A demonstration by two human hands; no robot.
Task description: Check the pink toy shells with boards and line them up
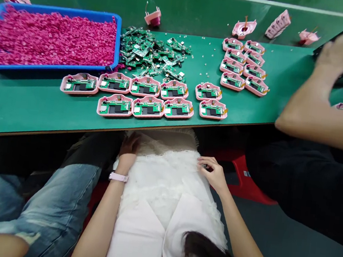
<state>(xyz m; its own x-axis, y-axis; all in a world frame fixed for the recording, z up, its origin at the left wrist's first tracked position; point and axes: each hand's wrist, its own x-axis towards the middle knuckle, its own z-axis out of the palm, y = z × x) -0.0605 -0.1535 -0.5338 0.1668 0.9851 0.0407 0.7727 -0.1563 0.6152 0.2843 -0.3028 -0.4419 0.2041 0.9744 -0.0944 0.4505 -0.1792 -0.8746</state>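
Observation:
Both hands are below the table's front edge, at the sides of a white ruffled skirt [163, 173]. My left hand [130, 145], with a pale pink watch band [118, 177] at the wrist, lies on the skirt's left side in shadow, fingers stretched forward. At the opposite side, my right hand [212, 172] touches the skirt's edge with loosely bent fingers; a gap shows between thumb and fingers. Nearest on the table above are pink plastic housings [213, 109] with green circuit boards inside, set in rows.
A blue tray [118, 44] of magenta parts stands left, beside a heap of circuit boards [149, 49]. More filled housings [232, 81] stand at right. A co-worker's arm [324, 96] reaches in there; another person's jeans [57, 202] show at left. A red stool [249, 178] is below.

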